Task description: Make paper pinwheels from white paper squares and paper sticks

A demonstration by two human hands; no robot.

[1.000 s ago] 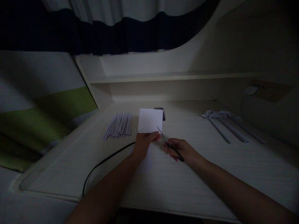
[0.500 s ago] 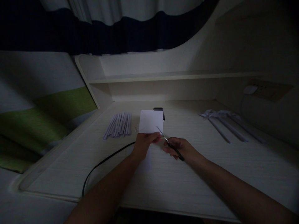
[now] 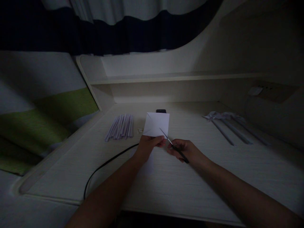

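A white square of paper [image 3: 157, 123] with slanted lines at its left corners is pinched along its near edge by my left hand [image 3: 149, 145]. My right hand [image 3: 181, 148] is wrapped around the dark handles of a pair of scissors [image 3: 177, 150]. The slim metal blades point up and left, over the lower right part of the paper. Whether the blades are parted is too small to tell. Behind the paper's far edge a dark phone-like object [image 3: 161, 111] shows in part.
A bundle of rolled paper tubes [image 3: 120, 127] lies at left, small scraps [image 3: 140, 130] beside it. Several paper stems with crumpled ends [image 3: 223, 131] lie at right. A black cable [image 3: 104, 164] curves across the desk [image 3: 190, 190]. A shelf [image 3: 175, 76] spans the back.
The paper has shifted slightly right and tilted, uncovering more of the scraps at its left. My right hand and the scissors have moved a touch to the right.
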